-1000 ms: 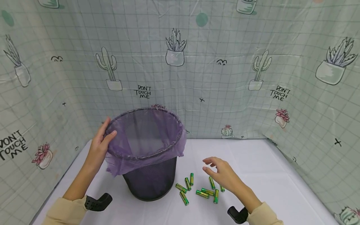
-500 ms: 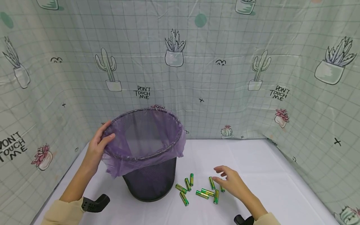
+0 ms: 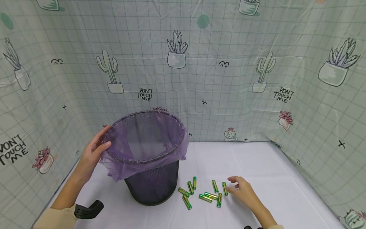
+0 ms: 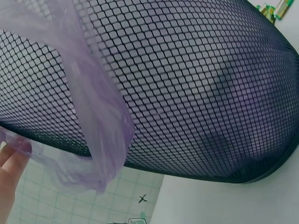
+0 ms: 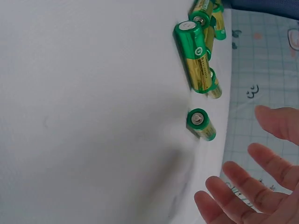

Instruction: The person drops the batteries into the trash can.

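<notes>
A black mesh waste bin stands upright on the left, lined with a thin purple bag folded out over its rim. My left hand holds the bin's lined left edge, thumb lapping over the rim. In the left wrist view, the fingertips touch the bag's loose hem. To the right of the bin lie several green and gold batteries. My right hand hovers at the rightmost battery, thumb tip right beside it. Its fingers are spread and relaxed, with nothing between them in the right wrist view.
A white cloth covers the table. A grid-patterned curtain with cactus drawings encloses the back and both sides. The batteries lie loosely scattered, some touching, between the bin and my right hand.
My right hand has moved right and down toward the rightmost battery, uncovering it. My left hand has slid slightly left and down at the rim, and the bag there bulges out further.
</notes>
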A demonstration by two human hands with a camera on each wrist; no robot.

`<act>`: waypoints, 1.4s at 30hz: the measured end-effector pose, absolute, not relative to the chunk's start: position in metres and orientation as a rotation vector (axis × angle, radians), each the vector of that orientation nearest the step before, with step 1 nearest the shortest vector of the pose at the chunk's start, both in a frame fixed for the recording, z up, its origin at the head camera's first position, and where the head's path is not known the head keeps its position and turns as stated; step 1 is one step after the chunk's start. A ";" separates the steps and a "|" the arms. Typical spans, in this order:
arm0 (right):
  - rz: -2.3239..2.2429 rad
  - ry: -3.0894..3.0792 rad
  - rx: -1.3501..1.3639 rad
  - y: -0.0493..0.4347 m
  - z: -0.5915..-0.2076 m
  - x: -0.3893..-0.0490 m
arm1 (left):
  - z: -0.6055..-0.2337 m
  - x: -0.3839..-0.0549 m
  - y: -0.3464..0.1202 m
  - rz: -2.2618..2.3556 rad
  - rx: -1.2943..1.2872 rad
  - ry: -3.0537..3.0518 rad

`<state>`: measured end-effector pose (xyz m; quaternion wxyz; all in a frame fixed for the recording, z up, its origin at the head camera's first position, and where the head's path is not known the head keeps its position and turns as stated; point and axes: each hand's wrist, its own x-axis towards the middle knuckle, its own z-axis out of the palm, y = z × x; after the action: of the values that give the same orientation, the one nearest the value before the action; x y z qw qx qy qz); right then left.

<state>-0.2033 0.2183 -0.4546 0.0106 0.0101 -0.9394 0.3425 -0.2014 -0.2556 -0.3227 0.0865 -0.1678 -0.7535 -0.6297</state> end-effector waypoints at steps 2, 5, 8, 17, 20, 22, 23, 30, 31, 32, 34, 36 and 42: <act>1.057 -2.942 0.008 0.220 -0.459 -0.204 | -0.324 -0.202 -0.257 -1.848 -0.516 -2.254; 1.062 -2.947 -0.029 0.222 -0.465 -0.204 | -0.325 -0.203 -0.258 -1.802 -0.522 -2.269; 1.078 -2.951 -0.061 0.222 -0.468 -0.203 | -0.327 -0.204 -0.258 -1.777 -0.517 -2.282; 1.104 -3.003 -0.169 0.217 -0.471 -0.204 | -0.331 -0.207 -0.257 -1.797 -0.528 -2.230; 1.122 -2.994 -0.152 0.215 -0.473 -0.204 | -0.330 -0.206 -0.257 -1.806 -0.519 -2.230; 1.108 -2.998 -0.144 0.214 -0.476 -0.204 | -0.330 -0.206 -0.258 -1.818 -0.518 -2.227; 1.093 -3.004 -0.133 0.213 -0.477 -0.204 | -0.330 -0.206 -0.258 -1.824 -0.520 -2.224; 0.997 -3.032 -0.139 0.207 -0.484 -0.202 | -0.330 -0.203 -0.257 -1.835 -0.538 -2.205; 0.990 -3.029 -0.143 0.206 -0.484 -0.202 | -0.330 -0.203 -0.257 -1.834 -0.536 -2.206; 0.980 -3.028 -0.146 0.205 -0.484 -0.202 | -0.330 -0.203 -0.257 -1.835 -0.532 -2.206; 0.960 -3.025 -0.139 0.204 -0.485 -0.202 | -0.331 -0.203 -0.257 -1.838 -0.525 -2.209; 0.944 -3.010 -0.121 0.204 -0.485 -0.202 | -0.331 -0.203 -0.257 -1.841 -0.518 -2.211; 0.908 -2.981 -0.100 0.204 -0.484 -0.200 | -0.333 -0.203 -0.256 -1.842 -0.517 -2.207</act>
<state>-0.2001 0.2037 -0.4838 0.0118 -0.0322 -0.9561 0.2911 -0.2029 -0.2555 -0.3331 0.1101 -0.1760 -0.7509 -0.6269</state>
